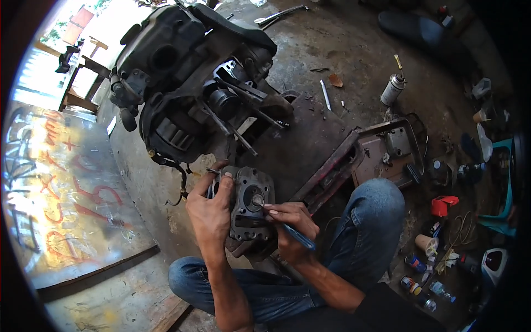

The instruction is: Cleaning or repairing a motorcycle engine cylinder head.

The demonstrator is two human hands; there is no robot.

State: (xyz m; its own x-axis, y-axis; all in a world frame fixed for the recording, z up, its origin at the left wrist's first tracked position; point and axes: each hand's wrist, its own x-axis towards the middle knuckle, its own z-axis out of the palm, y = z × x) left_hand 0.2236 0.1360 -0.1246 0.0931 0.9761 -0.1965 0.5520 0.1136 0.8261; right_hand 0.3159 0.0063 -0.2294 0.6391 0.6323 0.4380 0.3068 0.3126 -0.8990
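Note:
A grey metal cylinder head (241, 226) is in front of me, its round chamber (255, 200) facing up. My left hand (212, 207) grips its left side, thumb along the top edge and fingers wrapped over the far side. My right hand (295, 227) is closed around a slim tool with a blue handle (299, 237). The tool's thin tip is at the chamber's edge; its exact shape is too small to tell. Just beyond stands a dark engine (182, 72), with its piston (224, 101) and long studs (243, 143) exposed.
A reddish metal frame (329, 174) lies right of the cylinder head. Farther right are a spray can (392, 89), a red box (443, 205), a teal crate (500, 188), and several bottles and cups. A painted metal sheet (77, 188) is at left. My bent knee (370, 216) is close on the right.

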